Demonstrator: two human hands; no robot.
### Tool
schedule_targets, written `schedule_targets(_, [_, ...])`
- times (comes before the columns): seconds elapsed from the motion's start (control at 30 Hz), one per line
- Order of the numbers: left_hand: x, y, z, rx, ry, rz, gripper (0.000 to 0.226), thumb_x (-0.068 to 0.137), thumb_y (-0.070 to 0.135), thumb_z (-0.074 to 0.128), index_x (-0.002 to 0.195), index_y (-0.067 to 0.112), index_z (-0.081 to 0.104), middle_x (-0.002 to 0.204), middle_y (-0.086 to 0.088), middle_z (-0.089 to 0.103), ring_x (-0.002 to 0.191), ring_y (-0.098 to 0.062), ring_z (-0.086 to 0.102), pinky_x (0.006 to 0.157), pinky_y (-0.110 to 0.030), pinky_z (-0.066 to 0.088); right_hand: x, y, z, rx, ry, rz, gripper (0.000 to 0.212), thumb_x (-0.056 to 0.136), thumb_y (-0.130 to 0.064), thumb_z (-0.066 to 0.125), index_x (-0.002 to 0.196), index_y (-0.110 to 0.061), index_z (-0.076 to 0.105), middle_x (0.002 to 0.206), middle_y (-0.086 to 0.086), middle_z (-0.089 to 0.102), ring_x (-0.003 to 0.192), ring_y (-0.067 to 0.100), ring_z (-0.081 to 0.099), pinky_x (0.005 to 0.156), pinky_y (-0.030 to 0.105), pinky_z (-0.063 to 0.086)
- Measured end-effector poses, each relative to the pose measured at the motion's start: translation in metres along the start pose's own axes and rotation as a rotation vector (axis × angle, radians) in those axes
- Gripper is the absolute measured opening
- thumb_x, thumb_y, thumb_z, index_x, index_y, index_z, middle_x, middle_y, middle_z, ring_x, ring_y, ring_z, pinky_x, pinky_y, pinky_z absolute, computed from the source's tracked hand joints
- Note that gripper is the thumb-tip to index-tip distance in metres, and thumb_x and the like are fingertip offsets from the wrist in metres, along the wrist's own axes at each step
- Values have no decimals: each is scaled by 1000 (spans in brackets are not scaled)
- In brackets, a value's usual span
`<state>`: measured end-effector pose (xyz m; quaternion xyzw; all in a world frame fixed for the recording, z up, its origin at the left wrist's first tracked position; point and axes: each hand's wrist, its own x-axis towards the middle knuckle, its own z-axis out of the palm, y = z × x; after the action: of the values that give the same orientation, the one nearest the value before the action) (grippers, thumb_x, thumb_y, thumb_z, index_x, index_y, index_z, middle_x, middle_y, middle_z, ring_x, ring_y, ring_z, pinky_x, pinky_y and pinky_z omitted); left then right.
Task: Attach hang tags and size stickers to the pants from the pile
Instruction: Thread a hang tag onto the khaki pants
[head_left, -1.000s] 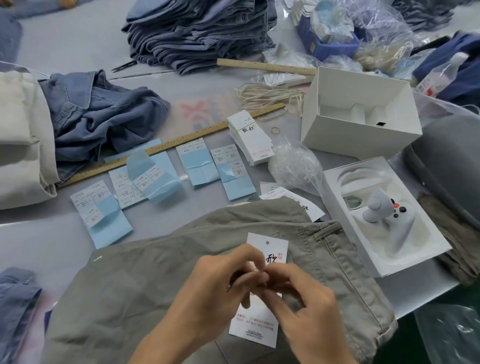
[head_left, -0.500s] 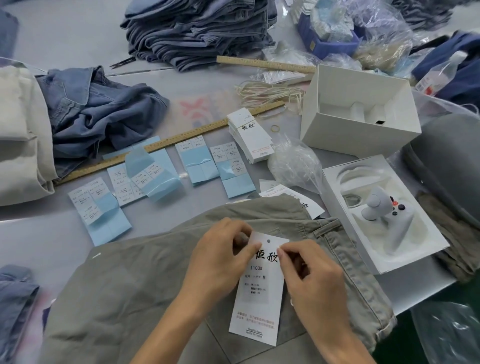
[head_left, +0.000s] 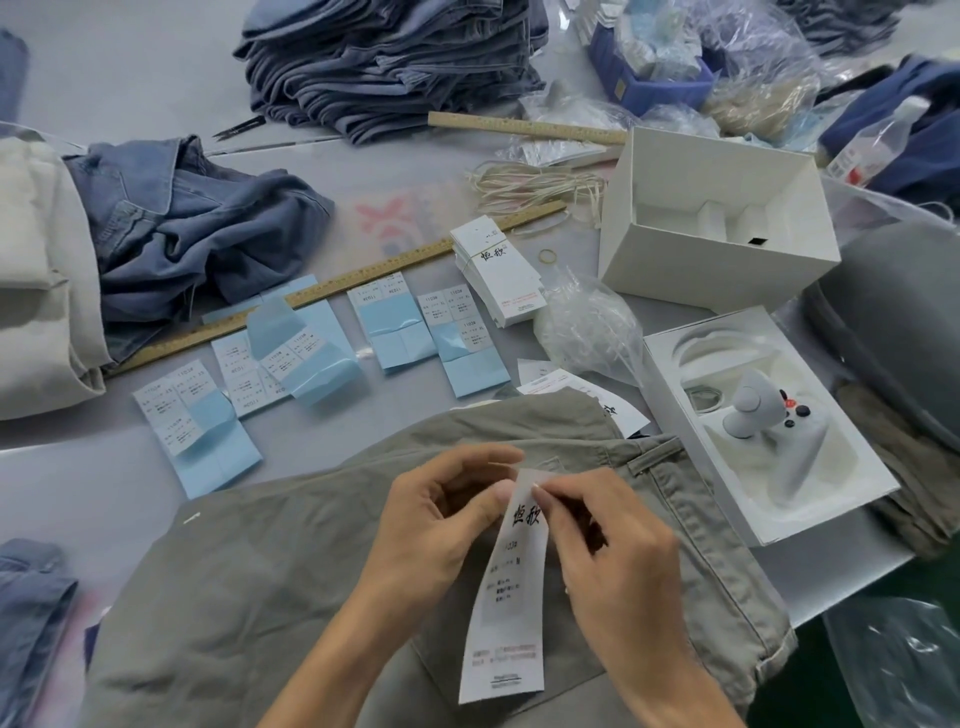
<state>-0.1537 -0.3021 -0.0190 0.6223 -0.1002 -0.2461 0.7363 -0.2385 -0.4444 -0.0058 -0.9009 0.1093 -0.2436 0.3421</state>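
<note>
The white hang tag (head_left: 511, 587) lies over the olive pants (head_left: 249, 587) spread on the worktop (head_left: 93, 483), its top end pinched between the left hand (head_left: 441, 525) and right hand (head_left: 613, 545). Their fingertips hide the tag's hole and any string. Beyond, blue sticker sheets (head_left: 395, 332) carry print too small to read.
</note>
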Motion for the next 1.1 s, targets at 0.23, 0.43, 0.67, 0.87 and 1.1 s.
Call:
schedule_targets(0.23, [5,3,2,92,-30,-30,8,83,17,75,83,9,77,82,-7,77,74,-17,71,69,-24,56,-4,2,3,151,-25,59,12,87,-12,79,97,-18,75,89,-12,68,73,5,65,64,17,52])
schedule_targets(0.43, [4,11,0,752,-56,272,13,101,26,57,89,31,53,84,18,59,75,-1,51,65,-19,42,8,1,-2,467,-30,327,17,98,-24,64,111,-33,70,116,-6,66,107,21,67,88,33,57])
schedule_targets(0.67, [16,34,-14,1000,-106,574,11,101,38,45,101,28,49,95,13,52,79,-5,46,60,-23,45,26,-13,-5,853,-315,539,25,94,-39,62,102,-22,77,99,7,77,92,19,72,79,35,58])
schedule_targets(0.87, [24,25,-8,825,-93,461,4,98,37,54,99,38,50,86,19,57,76,4,53,67,-8,39,18,-15,-2,781,-222,601,15,87,-33,70,89,-22,81,82,5,77,73,9,68,63,18,51])
schedule_targets(1.1, [58,7,42,694,-135,360,14,93,6,72,100,17,77,82,20,66,75,6,57,70,-7,38,11,23,-42,491,52,808,15,93,-22,71,84,-28,81,71,0,74,55,8,60,54,24,47])
